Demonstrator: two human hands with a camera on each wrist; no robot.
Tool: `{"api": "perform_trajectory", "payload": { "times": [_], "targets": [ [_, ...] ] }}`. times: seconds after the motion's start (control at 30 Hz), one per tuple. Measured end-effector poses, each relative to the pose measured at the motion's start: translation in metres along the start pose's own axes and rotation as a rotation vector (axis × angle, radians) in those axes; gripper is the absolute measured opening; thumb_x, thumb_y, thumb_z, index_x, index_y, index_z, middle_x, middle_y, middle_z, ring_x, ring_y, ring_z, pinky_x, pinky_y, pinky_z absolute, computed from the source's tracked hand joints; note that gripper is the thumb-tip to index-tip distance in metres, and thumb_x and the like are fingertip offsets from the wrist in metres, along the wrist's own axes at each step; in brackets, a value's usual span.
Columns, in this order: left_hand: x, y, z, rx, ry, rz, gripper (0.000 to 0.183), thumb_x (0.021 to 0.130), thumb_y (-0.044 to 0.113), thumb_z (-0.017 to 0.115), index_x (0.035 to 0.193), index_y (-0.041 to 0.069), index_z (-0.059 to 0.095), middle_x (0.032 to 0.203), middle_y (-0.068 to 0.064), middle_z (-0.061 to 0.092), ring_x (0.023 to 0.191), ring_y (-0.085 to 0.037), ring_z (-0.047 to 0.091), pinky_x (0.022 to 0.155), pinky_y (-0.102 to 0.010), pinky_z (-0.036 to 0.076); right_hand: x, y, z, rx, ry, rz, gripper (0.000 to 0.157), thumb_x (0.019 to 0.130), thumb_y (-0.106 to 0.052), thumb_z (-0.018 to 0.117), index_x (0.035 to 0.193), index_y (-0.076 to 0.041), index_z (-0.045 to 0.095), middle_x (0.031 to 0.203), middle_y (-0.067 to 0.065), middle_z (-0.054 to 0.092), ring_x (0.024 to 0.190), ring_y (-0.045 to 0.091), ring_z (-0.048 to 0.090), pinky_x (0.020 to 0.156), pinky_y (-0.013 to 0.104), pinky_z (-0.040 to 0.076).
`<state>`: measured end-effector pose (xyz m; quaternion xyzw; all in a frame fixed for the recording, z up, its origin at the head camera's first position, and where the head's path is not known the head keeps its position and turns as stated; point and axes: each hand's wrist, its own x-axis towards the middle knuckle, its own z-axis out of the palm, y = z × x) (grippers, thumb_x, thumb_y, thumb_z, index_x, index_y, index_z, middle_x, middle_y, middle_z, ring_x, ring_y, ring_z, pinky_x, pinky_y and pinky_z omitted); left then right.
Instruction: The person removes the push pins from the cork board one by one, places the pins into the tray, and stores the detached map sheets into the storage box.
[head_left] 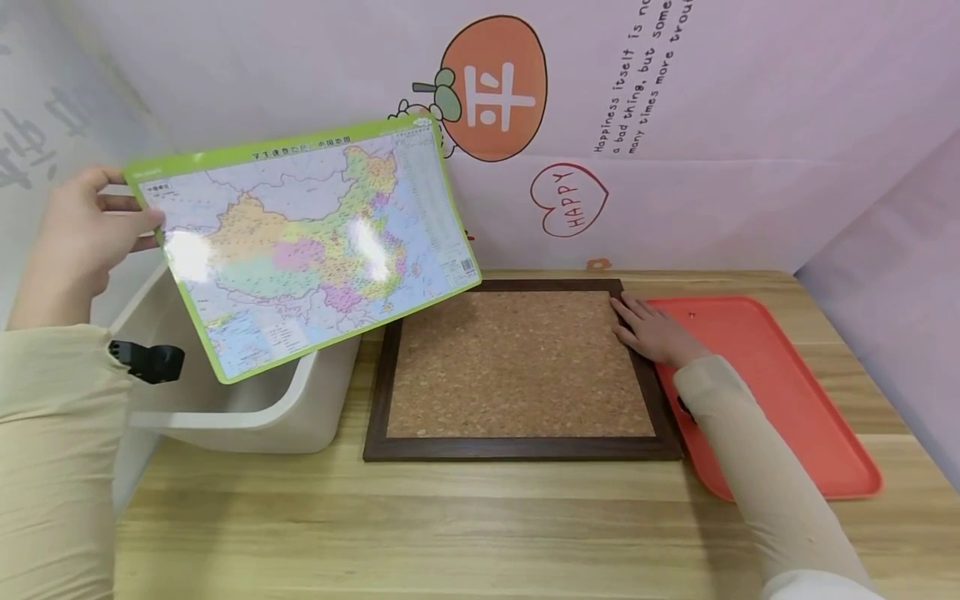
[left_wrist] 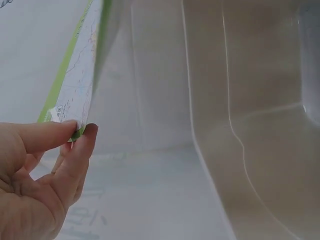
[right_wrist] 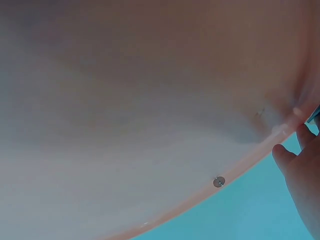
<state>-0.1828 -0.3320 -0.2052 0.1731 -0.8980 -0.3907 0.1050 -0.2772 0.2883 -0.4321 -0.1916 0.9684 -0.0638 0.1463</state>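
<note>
My left hand (head_left: 86,229) pinches a laminated map of China (head_left: 292,225) by its left edge, thumb in front and fingers behind. The green-bordered sheet hangs tilted above a white bin and the back left of a cork board (head_left: 517,367). In the left wrist view, one corner of the map (left_wrist: 75,85) sits between thumb and fingertips. Lying flat on the table, the board has a dark brown frame. My right hand (head_left: 660,333) rests with extended fingers on the frame's back right corner; in the right wrist view only part of that hand (right_wrist: 305,175) shows.
The white bin (head_left: 315,408) stands left of the board, partly hidden by the map. On the right, a red tray (head_left: 787,400) lies beside the board under my right forearm. A small pin-like piece (head_left: 692,315) is on the tray. A printed cloth (head_left: 675,208) hangs behind.
</note>
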Motion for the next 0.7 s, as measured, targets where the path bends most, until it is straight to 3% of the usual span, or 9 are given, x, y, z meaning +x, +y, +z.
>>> {"api": "perform_trajectory", "payload": {
  "times": [0.13,0.33,0.47,0.57,0.7],
  "targets": [
    [0.003,-0.005,0.0,0.052,0.046,-0.034,0.05,0.097,0.014,0.049,0.145,0.018,0.035,0.099,0.016,0.043,0.079,0.001,0.047,0.058,-0.002,0.044,0.0,-0.001,0.001,0.011,-0.005,0.003,0.067,0.104,-0.044,0.027,0.154,-0.005,0.007,0.16,0.024,0.001,0.146,0.046,0.004,0.117,0.061,0.009],
    [0.001,-0.009,-0.005,0.145,0.142,-0.067,0.05,0.098,0.01,0.046,0.146,0.007,0.034,0.101,0.002,0.047,0.074,-0.001,0.045,0.049,0.0,0.037,-0.001,-0.003,0.001,0.02,-0.006,0.007,0.067,0.104,-0.044,0.027,0.154,-0.005,0.006,0.16,0.024,0.0,0.146,0.046,0.003,0.117,0.061,0.008],
    [-0.003,-0.009,-0.011,0.235,0.172,-0.09,0.054,0.098,0.008,0.043,0.15,0.005,0.026,0.11,-0.015,0.048,0.075,-0.012,0.047,0.044,-0.004,0.033,-0.002,-0.004,0.0,0.022,-0.005,0.004,0.066,0.104,-0.043,0.027,0.154,-0.005,0.006,0.16,0.024,0.0,0.146,0.046,0.003,0.117,0.06,0.008],
    [0.001,-0.017,-0.016,0.265,0.215,-0.101,0.056,0.097,0.005,0.042,0.15,0.008,0.025,0.125,-0.027,0.045,0.081,-0.027,0.049,0.045,-0.011,0.032,-0.002,-0.004,-0.001,0.018,-0.003,0.0,0.066,0.104,-0.043,0.027,0.154,-0.004,0.007,0.16,0.024,0.001,0.146,0.046,0.004,0.117,0.06,0.008],
    [0.02,-0.045,-0.026,0.232,0.295,-0.135,0.056,0.097,0.008,0.041,0.149,0.024,0.03,0.105,0.014,0.052,0.08,-0.007,0.046,0.048,-0.011,0.032,-0.001,-0.004,0.0,0.012,-0.002,-0.006,0.066,0.104,-0.043,0.027,0.154,-0.004,0.007,0.159,0.025,0.001,0.145,0.047,0.004,0.117,0.06,0.009]
  ]
}}
